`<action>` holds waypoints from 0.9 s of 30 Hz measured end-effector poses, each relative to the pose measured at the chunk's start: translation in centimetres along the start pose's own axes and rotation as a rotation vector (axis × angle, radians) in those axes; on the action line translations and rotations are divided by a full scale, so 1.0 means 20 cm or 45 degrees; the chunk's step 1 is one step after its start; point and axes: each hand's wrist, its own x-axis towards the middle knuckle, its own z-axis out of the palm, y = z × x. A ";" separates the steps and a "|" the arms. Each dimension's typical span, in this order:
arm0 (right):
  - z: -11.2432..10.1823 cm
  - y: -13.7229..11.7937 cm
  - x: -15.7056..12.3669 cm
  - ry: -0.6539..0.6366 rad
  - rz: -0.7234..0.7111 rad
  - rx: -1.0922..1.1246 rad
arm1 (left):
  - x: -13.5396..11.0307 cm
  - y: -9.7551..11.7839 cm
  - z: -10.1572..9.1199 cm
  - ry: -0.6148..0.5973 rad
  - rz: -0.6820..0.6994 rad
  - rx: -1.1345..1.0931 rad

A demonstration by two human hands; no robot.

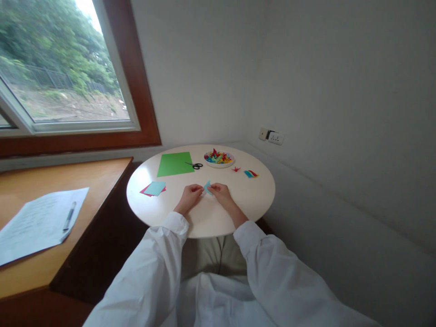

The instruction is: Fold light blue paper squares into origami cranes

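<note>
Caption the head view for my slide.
Both hands, left and right, pinch a light-blue paper over a round white table.

Thin matt light-blue paper piece [207, 187], creased, pinched between left hand [190, 196] and right hand [221, 194]; beneath both, smooth white round table [204, 218] with a soft sheen. Beyond the left hand, flat matt green paper sheet [175, 163] and black-handled scissors [195, 165], apparently plastic grips; beyond the right hand, glossy white dish [219, 164] heaped with bright folded paper. Left of the left hand, matt blue and pink paper squares [154, 188]; farther left, smooth satin wooden desk [41, 181] bearing white printed paper [37, 222]; white woven cloth sleeves [150, 268] behind both hands.
</note>
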 end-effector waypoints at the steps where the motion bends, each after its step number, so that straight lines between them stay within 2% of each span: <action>1: 0.00 0.00 0.00 0.000 0.001 -0.004 | 0.00 0.00 0.00 0.001 -0.001 -0.003; 14: 0.00 -0.02 -0.01 0.012 0.009 -0.058 | 0.00 0.00 0.00 0.020 -0.005 -0.010; 27: 0.00 -0.07 -0.04 -0.107 0.007 -0.057 | 0.01 -0.02 0.00 -0.051 0.018 -0.036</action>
